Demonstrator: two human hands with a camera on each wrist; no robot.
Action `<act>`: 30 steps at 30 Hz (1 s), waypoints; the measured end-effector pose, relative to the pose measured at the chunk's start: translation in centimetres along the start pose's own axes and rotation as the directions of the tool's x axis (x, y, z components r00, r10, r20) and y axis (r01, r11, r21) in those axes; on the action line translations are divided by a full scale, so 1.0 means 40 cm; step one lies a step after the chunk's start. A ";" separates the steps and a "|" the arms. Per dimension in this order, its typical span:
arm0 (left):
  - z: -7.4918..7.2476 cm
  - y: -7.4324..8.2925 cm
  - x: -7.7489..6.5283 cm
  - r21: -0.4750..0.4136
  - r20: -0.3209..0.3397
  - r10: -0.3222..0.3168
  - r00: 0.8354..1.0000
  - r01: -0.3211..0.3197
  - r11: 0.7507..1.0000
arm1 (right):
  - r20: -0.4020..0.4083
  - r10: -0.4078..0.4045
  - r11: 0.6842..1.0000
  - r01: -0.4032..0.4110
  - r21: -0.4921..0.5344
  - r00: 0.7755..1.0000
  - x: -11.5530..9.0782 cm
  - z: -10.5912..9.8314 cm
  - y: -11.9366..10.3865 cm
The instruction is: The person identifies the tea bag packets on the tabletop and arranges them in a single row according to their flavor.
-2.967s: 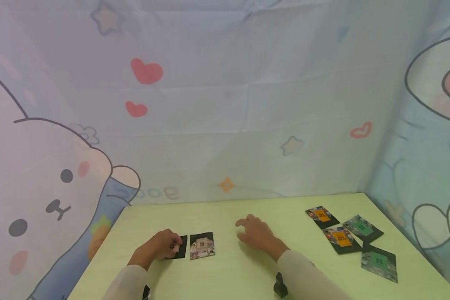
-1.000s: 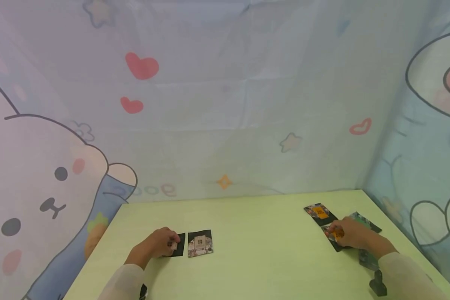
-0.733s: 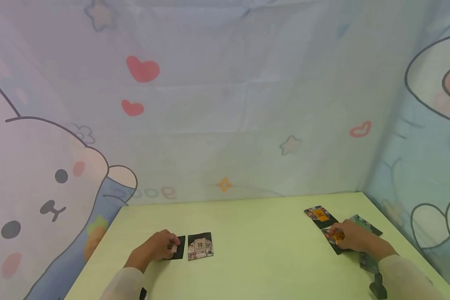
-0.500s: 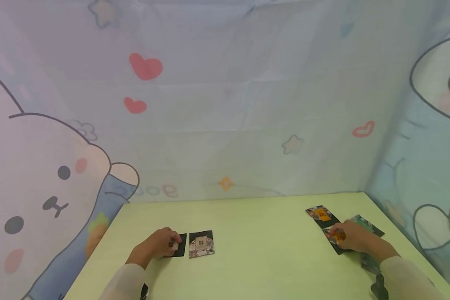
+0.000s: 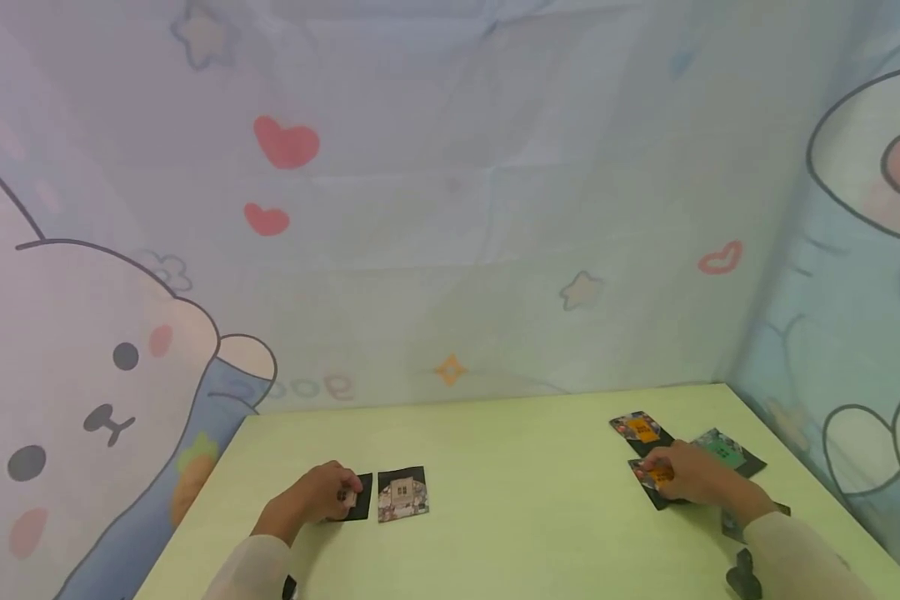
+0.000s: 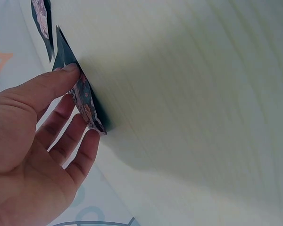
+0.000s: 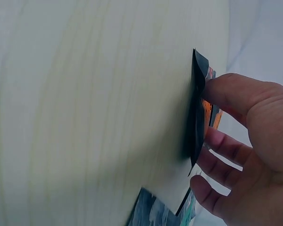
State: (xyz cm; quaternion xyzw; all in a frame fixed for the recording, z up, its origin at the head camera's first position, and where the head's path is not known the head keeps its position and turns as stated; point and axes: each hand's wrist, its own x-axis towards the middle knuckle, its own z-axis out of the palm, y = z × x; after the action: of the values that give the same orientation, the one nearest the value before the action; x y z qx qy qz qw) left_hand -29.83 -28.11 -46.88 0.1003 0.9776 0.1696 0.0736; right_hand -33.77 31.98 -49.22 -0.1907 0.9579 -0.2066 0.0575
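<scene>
My left hand [image 5: 311,496] pinches a small flat black packet with a pale floral label [image 5: 362,505] at the left of the table. In the left wrist view the thumb lies on this packet [image 6: 87,106], the other fingers along its side. A matching pale packet [image 5: 402,495] lies just to its right. On the right, my right hand [image 5: 686,477] grips an orange-labelled black packet [image 5: 650,493]. The right wrist view has this packet [image 7: 197,110] bent and tilted between thumb and fingers, its dark side showing. The hand hides part of its label.
Behind the right hand lies another orange-labelled packet [image 5: 642,429]. A green-labelled packet [image 5: 723,452] sits beside it, and a second green packet [image 5: 733,527] is partly covered by the right sleeve. A printed cloth [image 5: 450,250] hangs behind the pale table [image 5: 510,517].
My right hand went from mid-table to the right-hand packets and took hold of an orange one. It has since shifted slightly left with it. The left hand stays on its packet.
</scene>
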 end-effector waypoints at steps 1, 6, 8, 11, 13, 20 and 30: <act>0.003 -0.001 0.000 0.001 0.003 -0.006 1.000 0.005 1.000 | -0.003 0.005 1.000 -0.005 -0.003 1.000 0.002 0.006 -0.001; 0.013 -0.006 0.001 0.006 0.005 -0.014 1.000 0.014 1.000 | -0.004 0.030 1.000 -0.030 0.004 1.000 0.011 0.027 -0.024; 0.012 -0.007 0.003 0.008 0.004 -0.011 1.000 0.011 1.000 | -0.007 0.033 0.999 -0.033 0.009 0.999 0.016 0.030 -0.038; 0.010 -0.006 0.005 0.008 0.003 -0.012 1.000 0.012 1.000 | -0.011 0.031 0.999 -0.031 0.007 0.999 0.026 0.035 -0.053; 0.010 -0.006 0.007 0.006 0.005 -0.014 1.000 0.014 1.000 | -0.010 0.020 1.000 -0.020 0.009 1.000 0.034 0.041 -0.060; 0.016 -0.010 0.008 0.005 0.005 -0.008 1.000 0.008 1.000 | -0.013 -0.026 0.999 0.026 0.020 1.000 0.058 0.064 -0.085; 0.010 -0.005 0.006 0.010 -0.001 -0.003 1.000 0.003 1.000 | -0.015 -0.021 1.000 0.021 0.009 1.000 0.086 0.090 -0.153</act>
State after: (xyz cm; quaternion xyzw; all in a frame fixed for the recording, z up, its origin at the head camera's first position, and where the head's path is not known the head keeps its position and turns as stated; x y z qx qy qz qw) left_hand -30.04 -28.13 -47.37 0.0990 0.9787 0.1645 0.0731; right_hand -34.19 24.15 -50.03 -0.1989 0.9553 -0.2130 0.0489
